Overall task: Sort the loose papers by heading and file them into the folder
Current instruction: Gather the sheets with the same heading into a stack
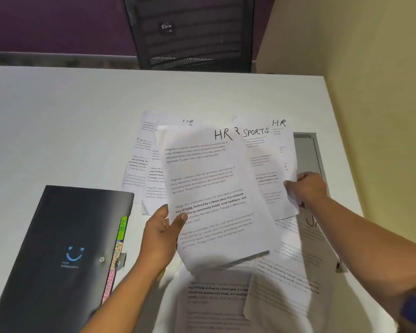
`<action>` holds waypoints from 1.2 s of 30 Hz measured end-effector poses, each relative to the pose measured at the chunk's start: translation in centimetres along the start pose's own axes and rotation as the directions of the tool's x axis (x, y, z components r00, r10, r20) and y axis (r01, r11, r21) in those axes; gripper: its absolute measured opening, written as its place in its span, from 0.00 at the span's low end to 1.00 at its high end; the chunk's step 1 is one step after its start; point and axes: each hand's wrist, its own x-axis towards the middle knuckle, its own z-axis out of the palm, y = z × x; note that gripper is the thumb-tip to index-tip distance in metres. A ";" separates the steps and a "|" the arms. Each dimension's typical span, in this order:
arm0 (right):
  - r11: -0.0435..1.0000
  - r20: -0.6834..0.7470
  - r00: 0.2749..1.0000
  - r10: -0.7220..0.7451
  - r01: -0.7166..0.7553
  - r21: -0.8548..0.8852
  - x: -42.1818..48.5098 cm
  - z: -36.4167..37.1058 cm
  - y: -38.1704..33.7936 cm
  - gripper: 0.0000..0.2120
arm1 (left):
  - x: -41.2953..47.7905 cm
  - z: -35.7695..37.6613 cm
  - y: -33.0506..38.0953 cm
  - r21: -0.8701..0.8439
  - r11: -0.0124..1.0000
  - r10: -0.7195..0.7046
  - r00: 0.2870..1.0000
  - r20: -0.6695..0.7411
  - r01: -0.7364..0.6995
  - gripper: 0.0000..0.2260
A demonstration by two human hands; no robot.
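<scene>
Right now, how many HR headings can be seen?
4: on the held sheet, a cut-off R beside it, a far-right HR past SPORTS, a half-hidden HR behind; more may be covered.

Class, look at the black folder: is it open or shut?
Shut. The black folder lies flat, cover down, only its coloured tabs showing along the edge. Whether it is fastened: cannot tell.

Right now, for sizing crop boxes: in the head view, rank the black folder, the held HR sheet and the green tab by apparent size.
1. black folder
2. HR sheet, lifted, so nearer the camera
3. green tab
</scene>
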 end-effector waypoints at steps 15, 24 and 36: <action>0.870 -0.503 0.785 -0.362 0.478 0.118 -1.0 -9.7 -0.6 0.16 | -0.2 -0.3 0.3 -0.004 1.000 0.011 0.997 -0.077 -0.011 0.09; 0.608 -0.330 0.943 -0.049 0.290 0.739 -6.6 -11.7 2.0 0.10 | -0.6 -0.9 -0.4 0.000 1.000 -0.018 0.996 -0.087 0.018 0.10; 0.704 0.010 0.988 -0.157 0.105 0.702 -13.8 -6.1 5.4 0.06 | 0.0 0.5 -0.8 0.040 0.999 -0.035 0.999 0.014 0.034 0.10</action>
